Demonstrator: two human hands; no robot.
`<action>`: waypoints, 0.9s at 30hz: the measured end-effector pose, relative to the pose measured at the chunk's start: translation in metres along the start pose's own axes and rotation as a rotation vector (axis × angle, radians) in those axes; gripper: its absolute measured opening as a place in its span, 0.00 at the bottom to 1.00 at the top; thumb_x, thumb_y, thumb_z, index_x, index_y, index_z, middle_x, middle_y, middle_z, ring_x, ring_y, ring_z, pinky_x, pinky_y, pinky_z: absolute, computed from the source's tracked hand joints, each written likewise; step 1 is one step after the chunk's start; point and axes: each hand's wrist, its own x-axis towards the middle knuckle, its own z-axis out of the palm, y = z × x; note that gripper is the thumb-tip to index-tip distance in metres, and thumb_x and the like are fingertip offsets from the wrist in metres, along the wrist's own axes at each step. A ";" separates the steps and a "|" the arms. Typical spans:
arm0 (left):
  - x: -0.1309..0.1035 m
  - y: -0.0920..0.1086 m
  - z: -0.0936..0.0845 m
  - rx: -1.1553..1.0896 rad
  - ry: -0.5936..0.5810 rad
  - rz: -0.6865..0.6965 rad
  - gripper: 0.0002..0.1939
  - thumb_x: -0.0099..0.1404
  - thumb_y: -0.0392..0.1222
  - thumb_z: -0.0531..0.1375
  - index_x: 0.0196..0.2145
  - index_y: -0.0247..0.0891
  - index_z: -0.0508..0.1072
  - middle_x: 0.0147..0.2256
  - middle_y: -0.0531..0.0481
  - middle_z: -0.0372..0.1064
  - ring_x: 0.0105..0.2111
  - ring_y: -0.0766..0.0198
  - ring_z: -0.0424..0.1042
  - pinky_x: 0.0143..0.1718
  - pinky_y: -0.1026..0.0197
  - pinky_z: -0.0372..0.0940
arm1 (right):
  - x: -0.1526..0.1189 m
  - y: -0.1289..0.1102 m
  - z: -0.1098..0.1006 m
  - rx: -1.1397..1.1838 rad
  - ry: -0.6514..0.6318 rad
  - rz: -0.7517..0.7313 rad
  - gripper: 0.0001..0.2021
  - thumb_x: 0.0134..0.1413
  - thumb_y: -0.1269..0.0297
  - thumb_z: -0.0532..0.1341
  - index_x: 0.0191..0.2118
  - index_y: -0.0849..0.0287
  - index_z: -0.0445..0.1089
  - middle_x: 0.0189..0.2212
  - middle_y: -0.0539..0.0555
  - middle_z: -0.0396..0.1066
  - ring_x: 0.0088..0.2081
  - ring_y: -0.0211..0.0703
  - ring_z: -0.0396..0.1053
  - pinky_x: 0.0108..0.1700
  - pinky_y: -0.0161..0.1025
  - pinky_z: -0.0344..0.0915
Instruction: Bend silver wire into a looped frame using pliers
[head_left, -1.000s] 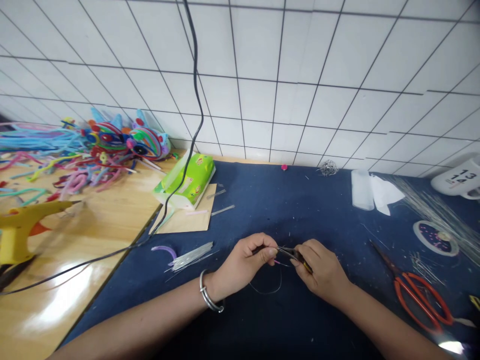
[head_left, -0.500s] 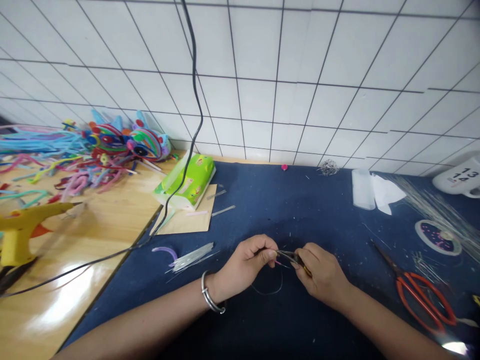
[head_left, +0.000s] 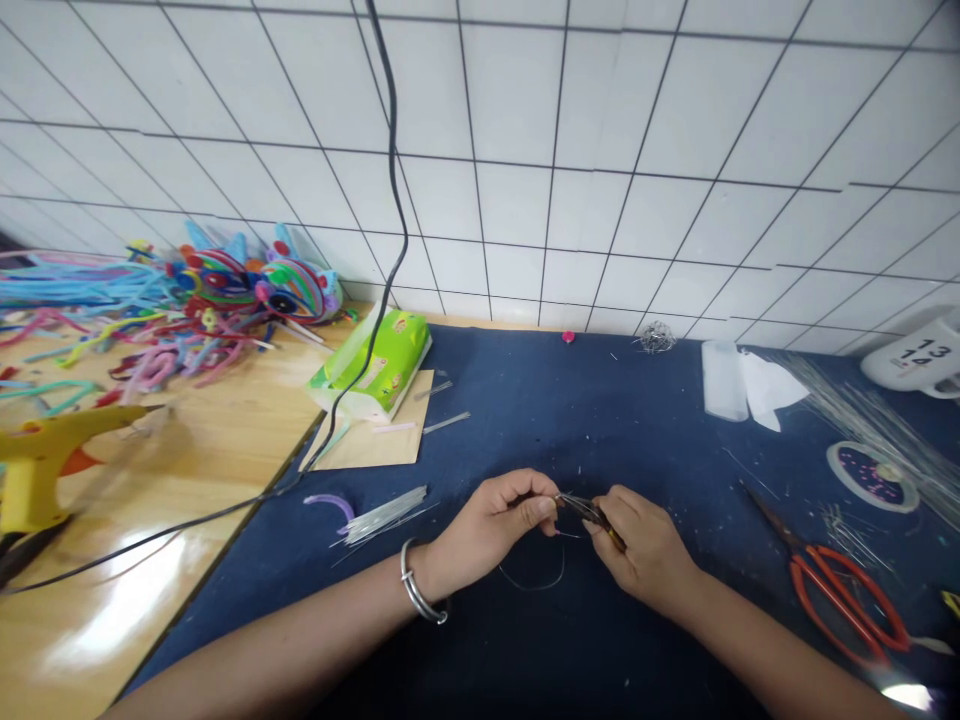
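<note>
Near the middle of the dark blue mat, my left hand [head_left: 510,512] pinches a thin wire [head_left: 534,588], which hangs in a loop below the fingers. My right hand [head_left: 641,540] is closed around small pliers [head_left: 598,514] with dark and yellow handles. The tips of the pliers point left and reach my left fingertips. Exactly what sits between the jaws is too small to tell. A bundle of cut wires [head_left: 386,515] lies left of my left hand, beside a purple curved strip [head_left: 332,502].
Red-handled scissors [head_left: 847,590], a round dish [head_left: 874,477] and long wires [head_left: 885,420] lie at the right, near a white mug [head_left: 915,355]. A green tissue pack [head_left: 382,360], black cable [head_left: 390,150], yellow glue gun [head_left: 45,460] and colourful fuzzy stems [head_left: 82,285] are at the left.
The pliers' tips have shifted slightly at my left fingertips, and the jaws look a little different. Both hands stay in nearly the same place.
</note>
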 end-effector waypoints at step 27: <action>-0.001 -0.001 0.000 0.289 0.104 0.144 0.10 0.63 0.38 0.52 0.30 0.32 0.70 0.28 0.49 0.66 0.30 0.67 0.65 0.35 0.63 0.60 | 0.002 -0.004 -0.004 0.015 -0.011 0.003 0.07 0.55 0.66 0.51 0.36 0.62 0.64 0.27 0.52 0.60 0.29 0.37 0.59 0.32 0.36 0.58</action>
